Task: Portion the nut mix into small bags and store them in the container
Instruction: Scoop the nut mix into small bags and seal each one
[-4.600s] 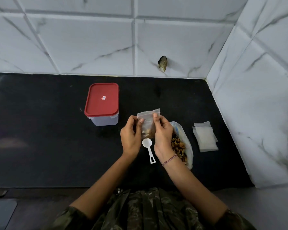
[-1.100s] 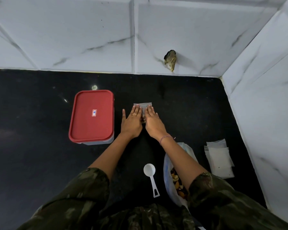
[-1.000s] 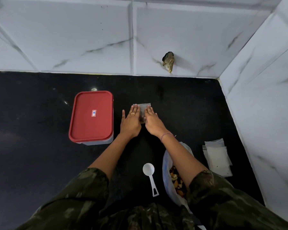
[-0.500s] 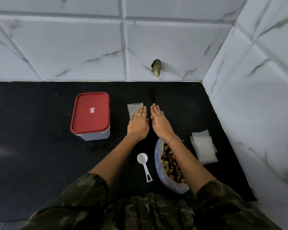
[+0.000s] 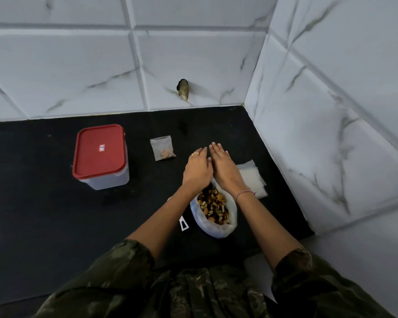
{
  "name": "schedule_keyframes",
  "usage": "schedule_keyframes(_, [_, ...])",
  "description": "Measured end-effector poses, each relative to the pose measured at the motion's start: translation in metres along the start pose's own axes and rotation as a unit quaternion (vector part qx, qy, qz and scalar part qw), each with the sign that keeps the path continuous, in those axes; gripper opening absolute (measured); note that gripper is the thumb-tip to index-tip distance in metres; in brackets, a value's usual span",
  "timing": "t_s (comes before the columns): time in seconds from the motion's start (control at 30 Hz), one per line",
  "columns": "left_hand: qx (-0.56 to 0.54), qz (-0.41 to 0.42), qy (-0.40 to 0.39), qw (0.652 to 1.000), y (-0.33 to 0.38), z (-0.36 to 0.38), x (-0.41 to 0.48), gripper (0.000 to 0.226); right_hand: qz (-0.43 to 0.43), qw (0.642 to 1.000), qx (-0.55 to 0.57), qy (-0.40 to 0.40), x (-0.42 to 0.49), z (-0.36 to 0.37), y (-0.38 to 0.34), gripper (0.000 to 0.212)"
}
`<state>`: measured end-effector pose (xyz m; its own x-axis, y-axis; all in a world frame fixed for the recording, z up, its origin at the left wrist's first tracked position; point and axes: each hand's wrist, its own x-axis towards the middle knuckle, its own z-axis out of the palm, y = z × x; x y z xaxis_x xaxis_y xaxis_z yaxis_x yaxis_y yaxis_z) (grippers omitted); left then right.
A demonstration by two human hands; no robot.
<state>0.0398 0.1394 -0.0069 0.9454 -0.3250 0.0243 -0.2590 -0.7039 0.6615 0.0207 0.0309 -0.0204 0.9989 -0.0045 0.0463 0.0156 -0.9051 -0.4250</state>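
Fingers of the left hand (image 5: 197, 168) and right hand (image 5: 225, 166) are straight and hold nothing, side by side just beyond the open white plastic bag of nut mix (image 5: 216, 226). A small clear bag holding a few nuts (image 5: 163, 148) lies on the black counter (image 5: 44, 214), between the hands and the clear rectangular red-lidded container (image 5: 100, 154), lid on. Empty small clear bags (image 5: 253, 177) lie stacked beside the right hand.
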Motion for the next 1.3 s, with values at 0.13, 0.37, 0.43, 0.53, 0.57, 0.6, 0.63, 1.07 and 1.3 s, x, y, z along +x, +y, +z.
schedule_keyframes(0.13, [-0.074, -0.034, -0.035, 0.996, 0.022, 0.019, -0.014, 0.044, 0.048, 0.996, 0.013, 0.07, -0.023, -0.014, 0.017, 0.048])
schedule_keyframes(0.37, [-0.291, -0.199, -0.156, 0.923, 0.064, 0.058, -0.03, 0.042, 0.198, 0.973, 0.027, 0.115, -0.067, -0.022, 0.073, 0.044])
schedule_keyframes(0.43, [-0.326, -0.227, -0.174, 0.901, 0.072, 0.07, -0.033, 0.046, 0.222, 0.97, 0.035, 0.093, -0.074, -0.021, 0.083, 0.043])
schedule_keyframes(0.53, [-0.362, -0.258, -0.192, 0.875, 0.075, 0.082, -0.034, 0.04, 0.243, 0.967, 0.037, 0.061, -0.079, -0.017, 0.092, 0.042])
schedule_keyframes(0.57, [-0.364, -0.266, -0.194, 0.872, 0.076, 0.086, -0.034, 0.04, 0.25, 0.966, 0.037, 0.052, -0.079, -0.016, 0.094, 0.04])
schedule_keyframes(0.6, [-0.363, -0.271, -0.193, 0.871, 0.075, 0.09, -0.033, 0.039, 0.256, 0.965, 0.036, 0.045, -0.079, -0.014, 0.097, 0.037])
schedule_keyframes(0.63, [-0.361, -0.275, -0.195, 0.87, 0.075, 0.091, -0.033, 0.04, 0.262, 0.964, 0.035, 0.04, -0.079, -0.013, 0.1, 0.034])
schedule_keyframes(1.07, [-0.34, -0.315, -0.203, 0.862, 0.08, 0.087, -0.028, 0.038, 0.32, 0.934, 0.14, 0.076, -0.075, -0.017, 0.11, 0.031])
schedule_keyframes(1.3, [-0.322, -0.332, -0.194, 0.865, 0.08, 0.085, -0.026, 0.041, 0.376, 0.873, 0.292, 0.105, -0.073, -0.015, 0.114, 0.039])
